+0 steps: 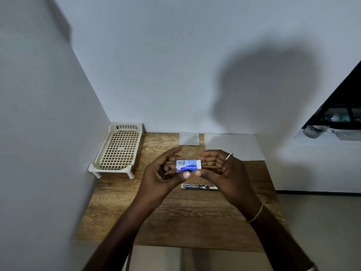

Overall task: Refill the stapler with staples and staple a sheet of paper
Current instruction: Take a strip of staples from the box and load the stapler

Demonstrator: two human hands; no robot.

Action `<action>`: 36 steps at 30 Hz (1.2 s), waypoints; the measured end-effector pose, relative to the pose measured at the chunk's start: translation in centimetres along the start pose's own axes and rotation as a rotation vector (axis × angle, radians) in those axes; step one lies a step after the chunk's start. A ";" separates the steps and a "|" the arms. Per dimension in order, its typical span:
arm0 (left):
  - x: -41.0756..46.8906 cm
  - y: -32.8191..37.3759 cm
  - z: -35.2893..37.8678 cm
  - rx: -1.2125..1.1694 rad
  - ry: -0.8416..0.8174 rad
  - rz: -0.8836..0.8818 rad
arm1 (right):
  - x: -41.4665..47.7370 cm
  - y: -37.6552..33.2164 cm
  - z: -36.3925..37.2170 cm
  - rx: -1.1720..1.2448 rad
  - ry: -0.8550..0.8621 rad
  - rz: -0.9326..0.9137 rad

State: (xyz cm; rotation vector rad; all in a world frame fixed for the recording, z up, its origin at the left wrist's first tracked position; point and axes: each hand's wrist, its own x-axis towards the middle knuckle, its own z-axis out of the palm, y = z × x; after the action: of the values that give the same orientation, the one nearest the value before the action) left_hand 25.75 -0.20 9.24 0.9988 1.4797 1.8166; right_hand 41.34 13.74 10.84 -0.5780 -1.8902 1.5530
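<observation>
Head camera, looking down at a wooden table [175, 216] set into a corner of pale walls.

Both hands are raised just above the middle of the table with a small blue and white staple box [186, 166] held between them. The left hand [162, 173] pinches the box, thumb under its lower edge and fingers curled behind its left end. The right hand [224, 171] meets it from the other side: its thumb tip touches the box's lower right corner and its fingers curl behind the white end [198, 164] that sticks out of the box's right side. A ring [228, 156] sits on one finger of the right hand and a thin band [256, 212] circles that wrist.

The stapler [199, 186] lies flat on the table just below the hands, long side left to right, with its metal inside showing. A white sheet of paper [234, 146] lies at the far right of the table against the wall, partly behind the right hand. A smaller white slip [189, 138] lies just left of it. A cream plastic rack [119, 149] with a grid floor and short legs stands in the far left corner.
</observation>
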 end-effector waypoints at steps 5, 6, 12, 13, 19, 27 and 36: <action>0.4 1.0 0.9 0.170 -0.036 0.077 | -0.1 -0.1 -0.1 0.129 -0.001 -0.003; 0.4 1.1 1.1 0.161 -0.023 0.090 | -0.2 0.0 -0.1 0.190 0.011 -0.002; 0.0 0.8 2.1 0.025 0.072 0.085 | -0.8 1.4 0.4 0.483 0.039 0.064; -0.1 0.8 2.2 0.007 0.084 0.075 | -0.9 1.7 0.4 0.523 0.039 0.078; -0.2 0.3 2.3 0.019 0.092 0.050 | -1.5 2.3 -0.1 0.255 0.016 -0.015; 0.1 0.1 1.9 0.162 0.024 0.091 | -1.1 1.2 -1.2 -0.264 -0.022 -0.201; -0.2 -0.7 2.2 0.262 -0.015 0.060 | -0.2 -0.9 -2.7 -0.655 -0.190 -0.170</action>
State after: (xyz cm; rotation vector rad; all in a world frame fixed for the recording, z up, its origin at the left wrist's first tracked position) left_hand 27.74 0.98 8.71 1.1903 1.7266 1.6801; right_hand 43.40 15.28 12.00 -0.5305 -2.5324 0.8852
